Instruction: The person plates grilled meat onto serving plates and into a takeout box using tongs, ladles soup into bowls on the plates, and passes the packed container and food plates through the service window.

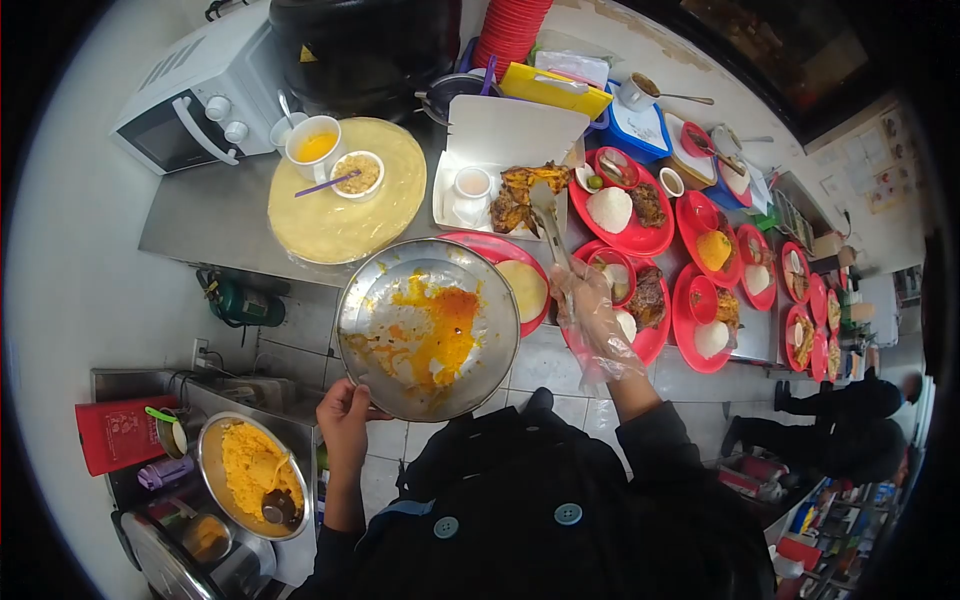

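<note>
My left hand [345, 415] grips the rim of a round metal tray [400, 372], which is smeared with orange and yellow sauce. My right hand [592, 310], in a clear plastic glove, is closed on metal tongs [550, 222]. The tips of the tongs touch the grilled chicken [520, 200] in an open white takeout box [452, 190]. Beside the chicken in the box stands a small white cup [472, 185]. Partly behind the metal tray lies a red plate [537, 290] with a pale round sheet [522, 287] on it.
Red plates [655, 235] with rice, meat and small bowls line the counter to the right. At the left are a microwave [190, 100] and cups on a wrapped round stack [300, 225]. A bowl of yellow rice [250, 470] stands lower left. People [850, 425] stand at the far right.
</note>
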`<state>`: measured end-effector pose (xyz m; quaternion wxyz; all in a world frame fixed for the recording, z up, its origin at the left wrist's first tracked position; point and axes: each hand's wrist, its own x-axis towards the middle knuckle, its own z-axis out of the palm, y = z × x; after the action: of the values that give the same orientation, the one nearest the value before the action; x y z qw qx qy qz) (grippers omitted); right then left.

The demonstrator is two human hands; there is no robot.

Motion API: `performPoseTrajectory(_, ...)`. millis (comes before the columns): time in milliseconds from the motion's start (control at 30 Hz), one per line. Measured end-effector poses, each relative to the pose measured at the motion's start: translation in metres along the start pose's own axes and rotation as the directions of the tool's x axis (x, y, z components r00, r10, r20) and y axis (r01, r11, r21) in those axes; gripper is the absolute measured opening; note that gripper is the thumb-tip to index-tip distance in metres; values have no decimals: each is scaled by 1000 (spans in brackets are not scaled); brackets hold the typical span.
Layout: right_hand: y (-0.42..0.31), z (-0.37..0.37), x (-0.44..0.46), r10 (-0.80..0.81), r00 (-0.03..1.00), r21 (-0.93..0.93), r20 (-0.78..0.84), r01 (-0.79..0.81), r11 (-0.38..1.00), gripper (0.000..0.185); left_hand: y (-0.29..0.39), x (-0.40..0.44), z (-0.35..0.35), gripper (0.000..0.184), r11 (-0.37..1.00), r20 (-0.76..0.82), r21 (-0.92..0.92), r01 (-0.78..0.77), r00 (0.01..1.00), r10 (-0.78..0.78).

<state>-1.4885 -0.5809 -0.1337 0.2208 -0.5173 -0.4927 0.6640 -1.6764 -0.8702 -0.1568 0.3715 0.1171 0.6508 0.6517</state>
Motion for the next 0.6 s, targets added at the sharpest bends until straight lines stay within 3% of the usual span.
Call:
performPoseTrajectory(133,-8,-4,-7,-38,998,-27,42,39,999,22,-7,1,-6,12,1000,-33,4,21,999,-21)
performPoseTrajectory(200,-8,-16,2,-162,982,-269,98,183,946,31,-12,1,-10,12,1000,-24,-9,18,1000,-18)
performPoseTrajectory(333,-5,-50,30,-136,987,-181,83,150,972,37,-22,6,-8,13,999,-56,-39,13,998,-15)
performPoseTrajectory(400,-36,-57,20,-26,981,-271,192,79,959,36,-25,6,-11,13,999,-50,-43,20,998,-22)
performPoseTrajectory(433,-42,-64,20,25,975,-212,222,23,977,35,-25,5,-10,13,999,-51,-44,20,998,-23)
performPoseTrajectory(600,-63,-76,30,61,983,-325,172,-2,946,29,-23,2,-8,13,999,-62,-49,-6,998,3)
